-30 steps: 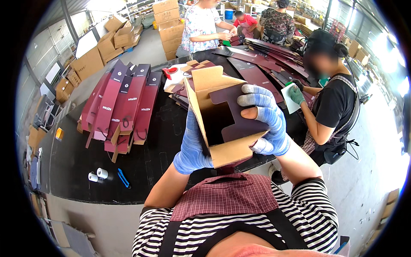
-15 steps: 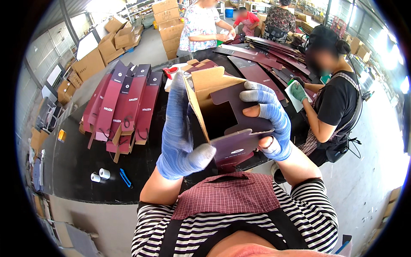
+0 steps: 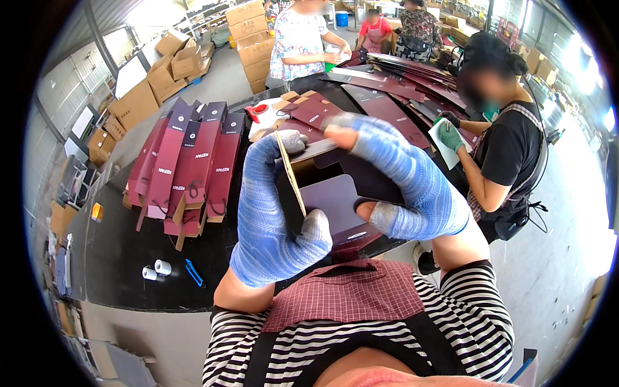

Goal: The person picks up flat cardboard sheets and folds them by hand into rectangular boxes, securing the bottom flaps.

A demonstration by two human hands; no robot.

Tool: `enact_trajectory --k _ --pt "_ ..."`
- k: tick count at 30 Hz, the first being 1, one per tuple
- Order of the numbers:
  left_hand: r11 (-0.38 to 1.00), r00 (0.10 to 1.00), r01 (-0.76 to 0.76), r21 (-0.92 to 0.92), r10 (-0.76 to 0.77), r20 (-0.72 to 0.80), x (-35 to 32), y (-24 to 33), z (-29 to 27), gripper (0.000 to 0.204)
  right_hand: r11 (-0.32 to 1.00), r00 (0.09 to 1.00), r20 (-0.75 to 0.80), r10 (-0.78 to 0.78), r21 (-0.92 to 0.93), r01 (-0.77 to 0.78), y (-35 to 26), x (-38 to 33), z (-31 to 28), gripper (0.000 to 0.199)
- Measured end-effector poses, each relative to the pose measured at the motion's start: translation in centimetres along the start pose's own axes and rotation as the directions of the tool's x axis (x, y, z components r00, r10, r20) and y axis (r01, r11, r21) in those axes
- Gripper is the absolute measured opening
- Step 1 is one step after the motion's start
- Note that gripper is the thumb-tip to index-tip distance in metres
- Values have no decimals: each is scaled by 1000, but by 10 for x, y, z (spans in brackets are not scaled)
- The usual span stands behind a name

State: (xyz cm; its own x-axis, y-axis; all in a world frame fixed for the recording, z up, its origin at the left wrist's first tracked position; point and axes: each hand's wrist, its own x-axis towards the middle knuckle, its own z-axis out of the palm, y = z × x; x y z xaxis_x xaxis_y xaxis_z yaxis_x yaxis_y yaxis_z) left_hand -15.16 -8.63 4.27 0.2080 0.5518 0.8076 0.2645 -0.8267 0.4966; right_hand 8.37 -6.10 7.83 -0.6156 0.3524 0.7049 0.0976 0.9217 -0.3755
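Note:
A dark purple cardboard box (image 3: 325, 198) with a brown inside is held up before my chest, its near end partly folded in. My left hand (image 3: 267, 216), in a blue knit glove with grey fingertips, wraps the box's left side; its fingers curl over a side flap and the thumb presses the near edge. My right hand (image 3: 416, 180), gloved alike with bare thumb and fingertip showing, spreads over the box's right side. Its thumb touches the tucked flap, while its blurred fingers stretch across the far edge. Both hands hide much of the box.
Maroon folded cartons (image 3: 187, 161) lie on the black table (image 3: 116, 258) at left, with white tape rolls (image 3: 162, 266) and a blue cutter (image 3: 194, 273) nearer. A red tape dispenser (image 3: 260, 113) sits behind. A co-worker (image 3: 506, 142) stands at right beside stacked flat cartons (image 3: 387, 106).
The end flaps have folded inward over the opening. My right hand has swung its fingers left across the box, and my left fingers have bent over the side flap.

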Motion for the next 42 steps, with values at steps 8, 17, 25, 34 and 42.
enact_trajectory --k 8,17,25,34,42 --pt "996 996 -88 -20 88 -12 -3 -11 3 89 984 998 56 -21 -174 30 0 -1 3 37" --pt "941 942 -336 -47 336 -6 -1 -28 6 64 980 994 102 -38 -192 57 1 -5 2 27" --pt "932 931 -358 48 353 90 6 -33 -5 57 981 960 -278 25 190 30 21 -27 32 69" --pt "846 818 -519 121 451 357 36 -17 -21 61 724 950 -129 283 678 -124 43 -55 71 138" --pt "832 812 -541 121 479 334 35 -21 -18 49 703 944 -126 305 699 -133 44 -58 74 137"
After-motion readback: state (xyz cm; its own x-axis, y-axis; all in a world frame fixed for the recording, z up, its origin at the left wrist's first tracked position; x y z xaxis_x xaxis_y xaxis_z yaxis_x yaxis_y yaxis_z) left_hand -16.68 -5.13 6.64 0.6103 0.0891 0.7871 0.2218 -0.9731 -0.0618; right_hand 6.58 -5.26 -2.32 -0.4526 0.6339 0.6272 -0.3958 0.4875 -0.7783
